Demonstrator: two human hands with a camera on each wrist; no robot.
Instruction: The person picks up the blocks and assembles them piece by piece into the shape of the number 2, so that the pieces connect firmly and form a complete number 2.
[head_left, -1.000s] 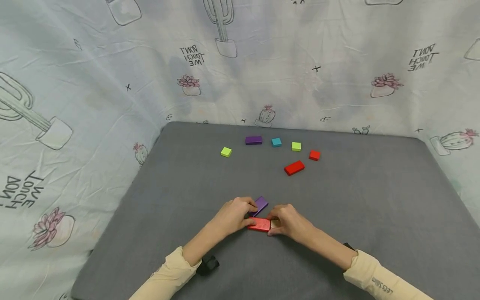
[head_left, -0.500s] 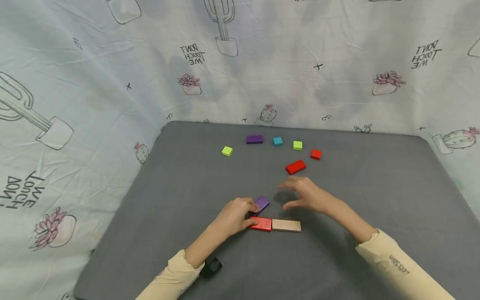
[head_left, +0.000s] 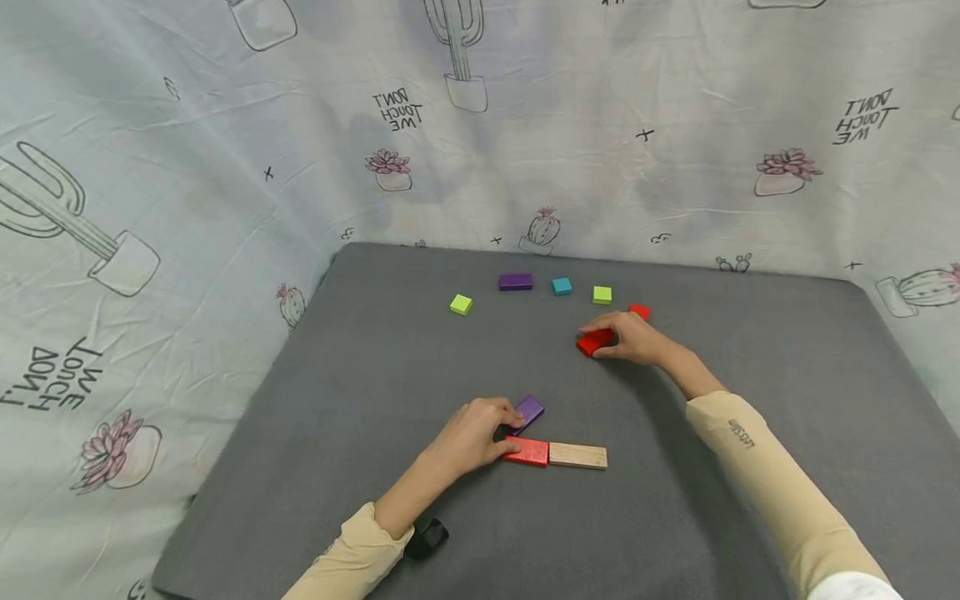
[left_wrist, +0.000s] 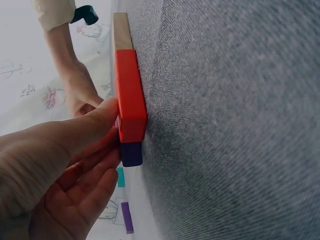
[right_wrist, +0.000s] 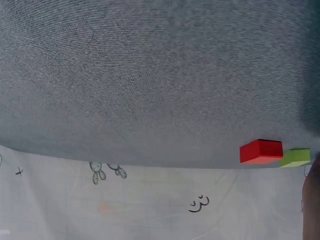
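Observation:
On the grey mat, my left hand has its thumb on the left end of the near red block and curled fingers on a tilted purple block. A wooden block lies end to end with that red block. The left wrist view shows the thumb on the near red block, with the purple block and the wooden block at its two ends. Further out, my right hand grips the far red block between thumb and fingers.
Along the back of the mat lie a small red cube, a green cube, a cyan cube, a purple block and another green cube. A printed cloth rises behind and left. A black strap lies by my left sleeve.
My right hand left the wooden block, reached away across the mat and took hold of the far red block. My left hand stayed on the near red and purple blocks.

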